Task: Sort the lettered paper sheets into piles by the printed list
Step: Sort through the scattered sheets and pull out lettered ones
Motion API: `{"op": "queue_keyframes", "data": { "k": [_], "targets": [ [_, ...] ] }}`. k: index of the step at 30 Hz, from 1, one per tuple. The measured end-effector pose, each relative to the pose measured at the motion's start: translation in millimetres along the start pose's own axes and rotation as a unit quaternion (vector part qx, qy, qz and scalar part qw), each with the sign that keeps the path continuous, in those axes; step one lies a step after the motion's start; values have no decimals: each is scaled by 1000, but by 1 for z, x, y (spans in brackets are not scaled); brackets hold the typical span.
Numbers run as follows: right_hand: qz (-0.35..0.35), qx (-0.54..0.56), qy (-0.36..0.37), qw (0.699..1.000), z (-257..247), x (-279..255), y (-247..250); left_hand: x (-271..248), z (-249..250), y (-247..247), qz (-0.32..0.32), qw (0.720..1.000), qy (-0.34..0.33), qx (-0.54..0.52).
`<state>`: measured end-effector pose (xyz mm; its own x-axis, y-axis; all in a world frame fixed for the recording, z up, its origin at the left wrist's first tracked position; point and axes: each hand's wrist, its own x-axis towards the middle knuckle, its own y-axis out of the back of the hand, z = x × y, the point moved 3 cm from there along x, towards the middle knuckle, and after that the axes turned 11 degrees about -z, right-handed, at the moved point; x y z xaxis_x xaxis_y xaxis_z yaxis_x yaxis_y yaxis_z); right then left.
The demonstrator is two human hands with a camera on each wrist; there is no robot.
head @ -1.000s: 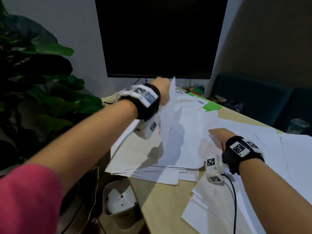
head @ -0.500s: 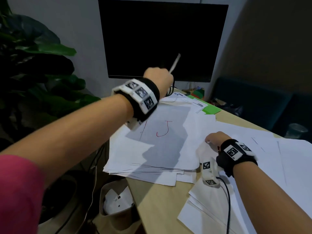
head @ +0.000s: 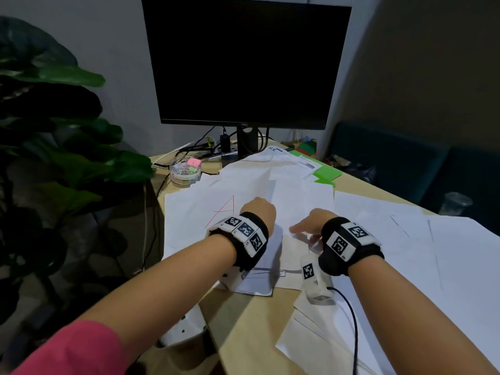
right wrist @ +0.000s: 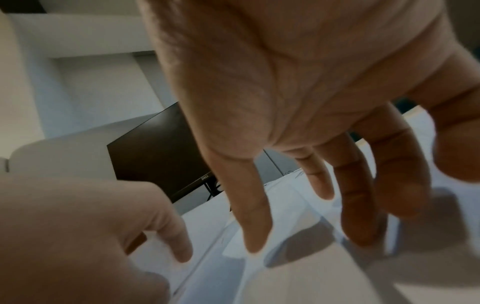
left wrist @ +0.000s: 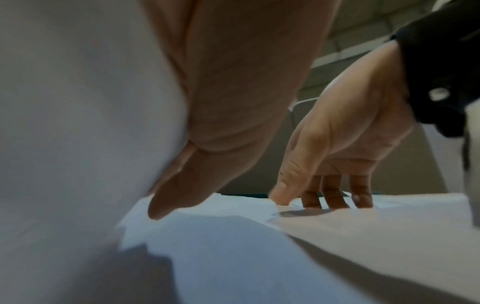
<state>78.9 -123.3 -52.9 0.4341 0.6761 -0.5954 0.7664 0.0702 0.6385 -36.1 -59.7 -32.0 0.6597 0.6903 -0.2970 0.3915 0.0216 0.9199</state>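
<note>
At the far left of the head view stands a dark green broad-leaved plant, beside the pale wooden bench. Left of centre lies a white paper sheet marked with a red letter A, topping an untidy pile. The left hand rests on it at centre frame, its grip pinching a raised white paper sheet. Just right, the right hand presses straight fingertips onto the flat white sheets, grip open. More white sheets spread to the right.
</note>
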Motion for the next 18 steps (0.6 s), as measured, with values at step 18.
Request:
{"op": "queue_keyframes", "data": {
  "k": [18],
  "targets": [
    [290,119,-104,944,74,-26,60,-8,-19,12,-43,998,1,-41]
  ]
}}
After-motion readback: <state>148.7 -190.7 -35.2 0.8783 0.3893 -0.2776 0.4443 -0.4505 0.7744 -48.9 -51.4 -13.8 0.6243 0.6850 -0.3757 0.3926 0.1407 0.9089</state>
